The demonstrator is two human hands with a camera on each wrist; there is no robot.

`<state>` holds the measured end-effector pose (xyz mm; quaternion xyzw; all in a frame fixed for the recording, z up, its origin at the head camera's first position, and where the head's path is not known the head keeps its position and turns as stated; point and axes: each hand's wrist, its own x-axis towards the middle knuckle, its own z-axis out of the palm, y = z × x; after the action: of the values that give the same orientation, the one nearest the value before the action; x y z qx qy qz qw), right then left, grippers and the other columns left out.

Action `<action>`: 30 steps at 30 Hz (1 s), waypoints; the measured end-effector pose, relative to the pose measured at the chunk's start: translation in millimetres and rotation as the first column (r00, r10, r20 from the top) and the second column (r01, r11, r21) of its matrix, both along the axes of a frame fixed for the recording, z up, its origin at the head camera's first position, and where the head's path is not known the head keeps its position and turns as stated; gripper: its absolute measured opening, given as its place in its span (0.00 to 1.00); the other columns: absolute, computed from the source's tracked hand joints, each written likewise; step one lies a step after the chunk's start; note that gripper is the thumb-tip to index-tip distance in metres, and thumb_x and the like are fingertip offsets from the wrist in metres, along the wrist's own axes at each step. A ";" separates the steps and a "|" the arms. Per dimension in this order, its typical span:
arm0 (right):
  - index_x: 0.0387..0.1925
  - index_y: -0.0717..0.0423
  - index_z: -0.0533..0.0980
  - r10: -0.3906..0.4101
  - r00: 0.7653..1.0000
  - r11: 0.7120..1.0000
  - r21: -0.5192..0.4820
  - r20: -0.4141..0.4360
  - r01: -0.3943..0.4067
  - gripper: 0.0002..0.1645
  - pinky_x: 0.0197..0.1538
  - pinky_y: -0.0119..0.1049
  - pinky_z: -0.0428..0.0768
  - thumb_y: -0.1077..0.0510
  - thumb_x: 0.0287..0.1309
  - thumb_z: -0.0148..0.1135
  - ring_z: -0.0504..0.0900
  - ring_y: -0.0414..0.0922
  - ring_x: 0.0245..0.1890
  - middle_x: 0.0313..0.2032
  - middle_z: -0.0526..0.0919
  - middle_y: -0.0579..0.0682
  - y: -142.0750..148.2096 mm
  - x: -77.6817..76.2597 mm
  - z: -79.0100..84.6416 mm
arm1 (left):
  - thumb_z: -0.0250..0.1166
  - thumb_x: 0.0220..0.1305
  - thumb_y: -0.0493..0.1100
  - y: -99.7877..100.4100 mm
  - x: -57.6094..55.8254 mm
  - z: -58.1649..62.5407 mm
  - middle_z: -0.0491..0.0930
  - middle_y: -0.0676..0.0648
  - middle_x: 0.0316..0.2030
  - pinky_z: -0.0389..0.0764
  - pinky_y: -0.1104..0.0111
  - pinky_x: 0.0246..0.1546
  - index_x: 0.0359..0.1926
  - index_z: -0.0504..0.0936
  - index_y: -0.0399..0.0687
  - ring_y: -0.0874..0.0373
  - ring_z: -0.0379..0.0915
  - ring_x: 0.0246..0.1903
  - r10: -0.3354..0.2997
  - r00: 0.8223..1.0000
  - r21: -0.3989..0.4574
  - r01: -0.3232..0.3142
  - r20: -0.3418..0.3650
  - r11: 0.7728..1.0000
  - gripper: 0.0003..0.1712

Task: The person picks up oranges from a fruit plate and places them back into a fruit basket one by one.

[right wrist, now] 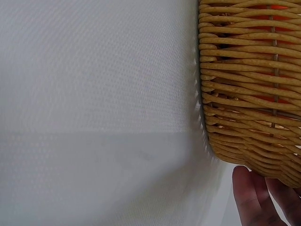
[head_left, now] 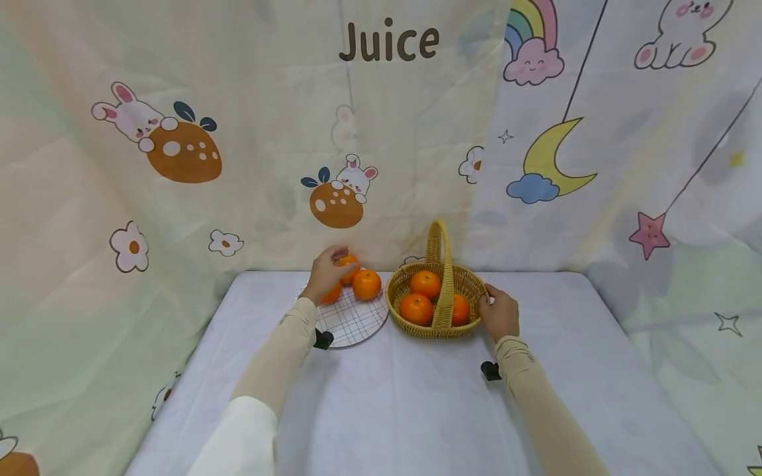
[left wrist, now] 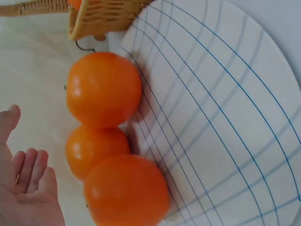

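The left hand (head_left: 324,274), fingers loose and empty, is near three round orange fruits (head_left: 366,285) on a round white blue-lined plate (head_left: 358,324) at left; the right hand (head_left: 501,313) grips the right rim of a tan wicker basket (head_left: 430,332) holding three more.

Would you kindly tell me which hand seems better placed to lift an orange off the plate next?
The left, I'd judge: the left hand is open at the plate, close to its three oranges, while the right hand is across at the basket, gripping its rim.
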<state>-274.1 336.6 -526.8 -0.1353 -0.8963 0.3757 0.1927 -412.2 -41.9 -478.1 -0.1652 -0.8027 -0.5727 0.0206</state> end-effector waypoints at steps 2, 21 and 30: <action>0.62 0.65 0.72 -0.004 1.000 1.000 0.003 -0.003 0.004 0.25 0.17 0.34 0.73 0.61 0.66 0.54 0.71 0.45 0.17 0.53 0.80 0.65 0.5 -0.1 0.2 | 0.71 0.60 0.43 -6.8 -1.9 -3.8 0.72 0.36 0.60 0.65 0.55 0.65 0.64 0.69 0.34 0.44 0.68 0.60 0.031 1.000 0.009 -0.031 0.003 0.999 0.36; 0.61 0.65 0.74 -0.001 0.999 0.999 0.032 -0.043 0.003 0.23 0.19 0.34 0.72 0.62 0.65 0.54 0.72 0.45 0.18 0.51 0.81 0.64 0.9 -3.1 -2.3 | 0.71 0.59 0.48 -32.4 -0.7 -10.0 0.68 0.44 0.65 0.57 0.51 0.69 0.68 0.67 0.44 0.44 0.58 0.67 0.194 0.979 -0.033 -0.193 0.058 0.981 0.39; 0.61 0.64 0.73 -0.006 1.000 1.000 0.029 -0.030 0.007 0.24 0.18 0.33 0.73 0.61 0.65 0.53 0.72 0.45 0.18 0.51 0.81 0.65 -0.5 -1.4 -1.9 | 0.74 0.55 0.51 -40.1 -0.6 -27.1 0.66 0.43 0.67 0.59 0.56 0.68 0.70 0.63 0.41 0.47 0.57 0.68 0.243 0.967 -0.044 -0.240 0.082 0.970 0.46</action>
<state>-275.5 336.1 -528.6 -0.1297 -0.8983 0.3638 0.2094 -412.8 -82.1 -505.2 -0.0414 -0.8266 -0.5588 0.0524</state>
